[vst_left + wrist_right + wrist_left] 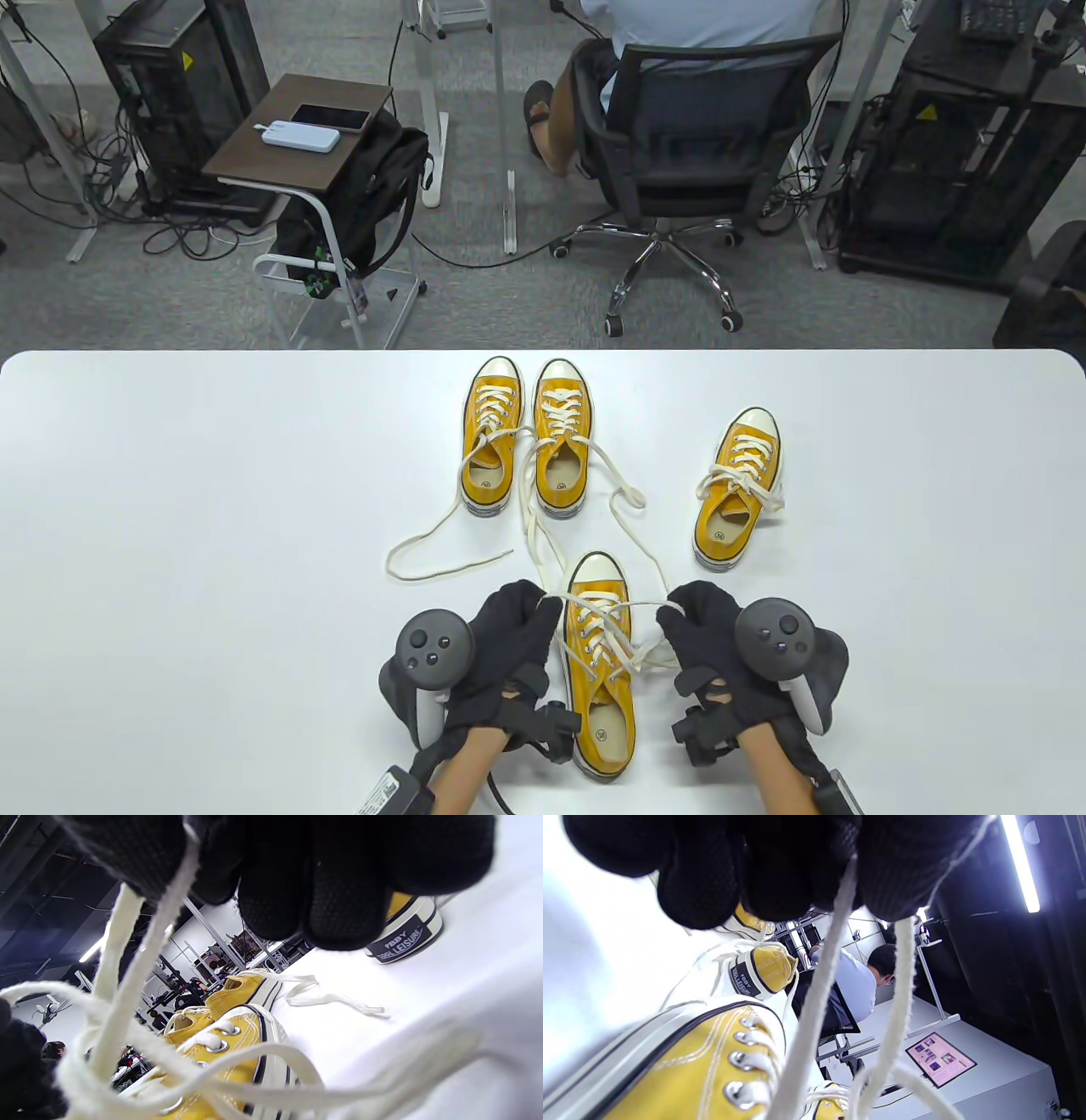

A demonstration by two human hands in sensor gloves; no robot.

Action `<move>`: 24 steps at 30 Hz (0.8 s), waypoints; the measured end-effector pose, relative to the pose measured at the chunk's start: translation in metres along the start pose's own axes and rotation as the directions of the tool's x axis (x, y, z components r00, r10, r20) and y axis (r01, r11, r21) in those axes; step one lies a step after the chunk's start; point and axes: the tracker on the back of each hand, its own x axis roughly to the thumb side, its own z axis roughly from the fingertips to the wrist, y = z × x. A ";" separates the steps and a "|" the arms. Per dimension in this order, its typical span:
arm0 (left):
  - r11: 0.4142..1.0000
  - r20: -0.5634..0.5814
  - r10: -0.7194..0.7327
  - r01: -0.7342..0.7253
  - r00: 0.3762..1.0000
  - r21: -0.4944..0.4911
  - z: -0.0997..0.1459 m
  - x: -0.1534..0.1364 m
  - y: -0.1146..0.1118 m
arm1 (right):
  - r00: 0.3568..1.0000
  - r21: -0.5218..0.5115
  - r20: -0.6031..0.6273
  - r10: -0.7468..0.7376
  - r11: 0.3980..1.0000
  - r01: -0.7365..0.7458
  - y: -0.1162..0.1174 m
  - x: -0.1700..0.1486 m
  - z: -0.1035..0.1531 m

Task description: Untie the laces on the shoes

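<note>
The nearest yellow sneaker (pixel 600 671) lies by the white table's (pixel 170 526) near edge, toe pointing away, between both gloved hands. The left hand (pixel 501 649) has its fingers (pixel 780 870) curled tight round strands of cream lace (pixel 814 1001) (two hang from the fist in the left wrist view). The right hand (pixel 708 654) likewise pinches a lace end (pixel 140 955) in closed fingertips (pixel 343 904). A pair of sneakers (pixel 526 437) with loose laces sits mid-table; a fourth sneaker (pixel 736 488), still bow-tied, lies toward the right edge.
</note>
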 end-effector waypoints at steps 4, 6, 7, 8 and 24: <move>0.998 -0.017 0.066 -0.066 0.998 0.014 -0.004 -0.004 0.003 | 1.000 -0.016 -0.016 -0.007 1.000 0.006 -0.005 -0.003 -0.002; 0.995 -0.040 0.099 -0.098 0.994 0.025 -0.005 -0.007 0.005 | 1.000 -0.019 -0.026 -0.015 1.000 0.014 -0.006 -0.005 -0.002; 0.995 -0.048 0.100 -0.099 0.994 0.023 -0.006 -0.009 0.006 | 0.999 -0.023 -0.030 -0.014 1.000 0.014 -0.006 -0.006 -0.002; 0.994 -0.057 0.108 -0.106 0.993 0.031 -0.006 -0.011 0.008 | 0.999 -0.036 -0.036 -0.011 0.999 0.010 -0.008 -0.007 -0.003; 0.984 -0.122 0.151 -0.137 0.981 0.116 -0.011 -0.024 0.022 | 0.984 -0.092 -0.147 -0.101 0.992 0.088 -0.021 -0.029 -0.007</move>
